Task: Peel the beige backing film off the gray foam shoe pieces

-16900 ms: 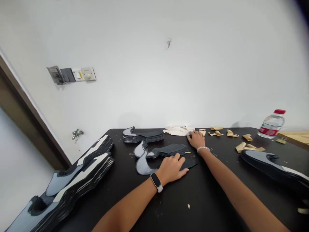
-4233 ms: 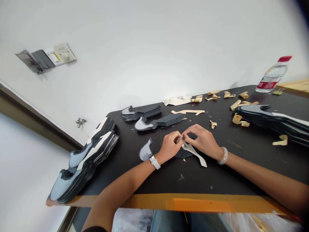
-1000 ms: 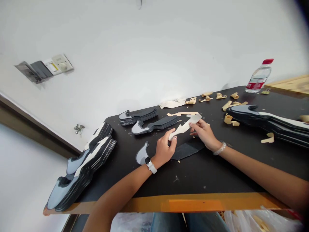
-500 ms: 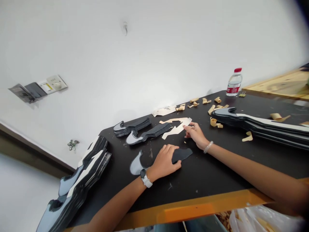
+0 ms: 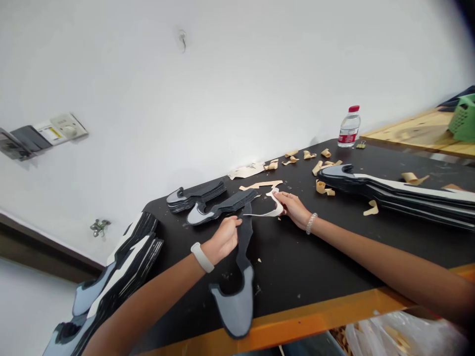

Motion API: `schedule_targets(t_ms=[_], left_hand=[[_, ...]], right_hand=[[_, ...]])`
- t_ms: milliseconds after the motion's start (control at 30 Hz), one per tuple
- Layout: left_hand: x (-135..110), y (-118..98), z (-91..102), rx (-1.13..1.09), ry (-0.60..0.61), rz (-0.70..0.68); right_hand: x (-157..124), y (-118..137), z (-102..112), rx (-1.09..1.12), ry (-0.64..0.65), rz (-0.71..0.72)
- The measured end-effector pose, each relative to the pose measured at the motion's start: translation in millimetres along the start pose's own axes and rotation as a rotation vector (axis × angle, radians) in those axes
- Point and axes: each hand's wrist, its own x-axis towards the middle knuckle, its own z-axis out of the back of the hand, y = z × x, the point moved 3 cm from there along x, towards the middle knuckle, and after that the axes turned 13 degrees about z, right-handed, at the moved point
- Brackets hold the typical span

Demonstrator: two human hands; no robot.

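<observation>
Grey-ended dark piece [image 5: 244, 247] slants down from the middle of the frame, its upper end pinched between the thumb and curled fingers of the left hand [image 5: 222, 240]. Its grey end points to the bottom centre, overlapping the table's orange edge [image 5: 297, 324] in view. The right hand [image 5: 295, 207] grips a thin white piece [image 5: 273, 213] between thumb and fingers, at centre right; whether the two pieces touch, I cannot tell. The step in hand seems to be positioning both, one per hand. The next move probably calls for a steady dark piece and a light pinch on the white one, which looks apt to bend.

Just beyond lies a cream cut-out [image 5: 261, 185], with two small stacks [image 5: 224, 203] to its left. Farther out, cream curls [image 5: 272, 164] lead toward a red-capped bottle [image 5: 349, 129] at upper right. White-topped stacks fill the lower left [image 5: 129, 272] and the right.
</observation>
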Motion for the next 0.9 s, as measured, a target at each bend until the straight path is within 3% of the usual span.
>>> schedule_targets(t_ms=[100, 133, 300, 400, 500, 700, 900], left_hand=[[-4, 19, -7.1, -0.093, -0.050, 0.052], [-5, 24, -11.5, -0.045, -0.008, 0.040], [-4, 30, -18.4, 0.148, 0.140, -0.195], [0, 30, -15.4, 0.139, 0.167, -0.200], [2, 32, -13.5, 0.103, 0.140, -0.207], [3, 33, -10.7, 0.071, 0.016, -0.221], [6, 34, -10.9, 0.077, 0.021, -0.269]], right_hand=[[3, -1, 2, -0.006, 0.027, -0.033], [3, -1, 3, -0.001, 0.050, -0.045], [-1, 1, -3, 0.006, 0.150, -0.082], [-10, 5, -14, -0.053, 0.199, -0.045], [-17, 10, -23, -0.124, 0.227, 0.026], [-22, 19, -23, -0.229, 0.110, 0.151], [-29, 9, -36, -0.409, 0.423, 0.051]])
